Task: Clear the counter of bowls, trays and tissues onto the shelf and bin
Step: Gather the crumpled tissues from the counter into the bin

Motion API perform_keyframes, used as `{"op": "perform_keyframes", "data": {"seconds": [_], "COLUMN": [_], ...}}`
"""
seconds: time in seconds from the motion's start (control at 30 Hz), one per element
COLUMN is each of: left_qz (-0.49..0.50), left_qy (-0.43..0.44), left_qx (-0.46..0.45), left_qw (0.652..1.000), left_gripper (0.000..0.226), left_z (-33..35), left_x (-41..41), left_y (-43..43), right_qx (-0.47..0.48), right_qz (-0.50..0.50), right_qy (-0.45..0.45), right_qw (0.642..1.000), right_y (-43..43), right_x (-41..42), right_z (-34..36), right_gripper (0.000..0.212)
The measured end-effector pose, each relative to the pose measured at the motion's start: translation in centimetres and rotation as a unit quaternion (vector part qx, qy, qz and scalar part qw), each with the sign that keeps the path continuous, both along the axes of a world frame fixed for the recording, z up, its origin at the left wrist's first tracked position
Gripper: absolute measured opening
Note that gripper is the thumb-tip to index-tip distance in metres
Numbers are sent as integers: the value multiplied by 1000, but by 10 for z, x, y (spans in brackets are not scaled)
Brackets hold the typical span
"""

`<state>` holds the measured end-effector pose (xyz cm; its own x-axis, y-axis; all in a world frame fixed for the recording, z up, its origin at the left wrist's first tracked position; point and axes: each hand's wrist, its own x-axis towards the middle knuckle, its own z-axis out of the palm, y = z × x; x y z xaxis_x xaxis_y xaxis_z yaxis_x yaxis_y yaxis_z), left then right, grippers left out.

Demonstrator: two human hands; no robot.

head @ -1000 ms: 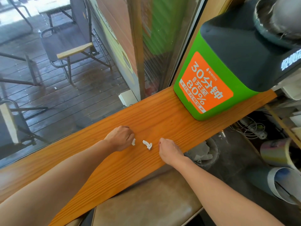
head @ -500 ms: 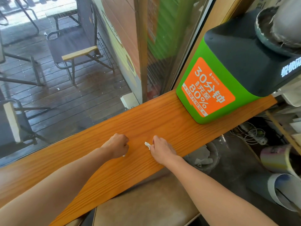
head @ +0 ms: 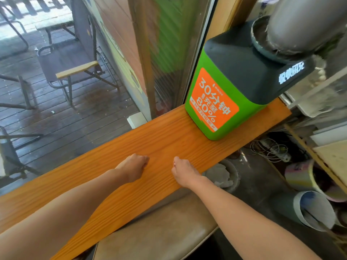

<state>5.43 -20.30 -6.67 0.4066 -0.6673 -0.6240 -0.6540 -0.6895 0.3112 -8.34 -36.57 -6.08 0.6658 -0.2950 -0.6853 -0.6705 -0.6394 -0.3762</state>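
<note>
With both hands, left (head: 134, 168) and right (head: 183, 171), curled into fists on the surface (head: 165, 139) near the green charging box (head: 221, 102), a tissue scrap (head: 174, 163) barely showing in my right, I judged binning (head: 225, 175) next.

Daylight floods in through the window (head: 75, 91) on the left of the frame, overexposing the decking at the upper left almost to white, while the lower right under the counter (head: 169, 139) sits in dim shadow. The wooden counter is evenly and warmly lit, and both forearms cast only faint, soft shadows on it. Wide-angle distortion bends straight lines near the edges, the grey pipe (head: 293, 25) at upper right is soft and smeared, and the glass carries blurred greenish reflections at top centre.
</note>
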Motion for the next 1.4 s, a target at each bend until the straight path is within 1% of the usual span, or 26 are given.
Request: {"op": "perform_keyframes", "data": {"seconds": [0.1, 0.2, 0.3, 0.43, 0.53, 0.6, 0.67, 0.77, 0.83, 0.9, 0.97, 1.07, 1.1, 1.2, 1.3, 1.4], "left_qz": [-33, -90, -130, -185, -183, -165, -145, -115, -89, -59, -31, 7, 13, 23, 40, 48], "left_qy": [-5, -27, -49, -99, -104, -101, -83, -56, -38, -32, -28, -13, -11, -10, -19, -24], "left_qx": [-40, -76, -77, -57, -26, -11, -5, 0, 6, 13, 22, 52, 61, 77, 81, 83], "left_qw": [999, 993, 987, 976, 977, 981, 986, 992, 995, 998, 999, 999, 998, 997, 996, 995], "left_gripper": [32, 31, 30, 9, 7, 3, 8, 18, 18, 14, 14, 5, 6, 18, 18, 16], "left_z": [22, 49, 74, 96, 101, 102, 100, 96, 85, 69, 44, -9, -32, -112, -200, -288], "left_x": [-12, -32, -62, -115, -162, -197, -230, -275, -299, -317, -332, -345, -345, -340, -326, -309], "left_y": [-39, -87, -135, -193, -233, -256, -274, -290, -296, -299, -302, -305, -307, -313, -324, -340], "right_qx": [-15, -36, -65, -62, -53, -35, -23, -22, -16, -10, -3, 14, 19, 37, 40, 30], "right_qz": [-26, -55, -86, -119, -132, -128, -130, -122, -105, -85, -71, -67, -64, -51, -31, -33], "right_qy": [-13, -21, -7, -31, -63, -80, -89, -72, -56, -49, -43, -36, -34, -23, -17, -32], "right_qw": [999, 998, 994, 990, 988, 988, 987, 990, 993, 995, 997, 997, 997, 998, 999, 998], "right_y": [-33, -69, -107, -162, -200, -224, -246, -268, -280, -292, -300, -307, -309, -312, -315, -317], "right_x": [-27, -63, -104, -168, -217, -250, -283, -325, -344, -353, -356, -352, -348, -332, -313, -290], "right_z": [20, 38, 54, 67, 67, 65, 60, 58, 51, 39, 21, -28, -49, -125, -211, -298], "right_gripper": [23, 19, 18, 20, 23, 17, 11, 9, 11, 16, 19, 21, 22, 25, 25, 22]}}
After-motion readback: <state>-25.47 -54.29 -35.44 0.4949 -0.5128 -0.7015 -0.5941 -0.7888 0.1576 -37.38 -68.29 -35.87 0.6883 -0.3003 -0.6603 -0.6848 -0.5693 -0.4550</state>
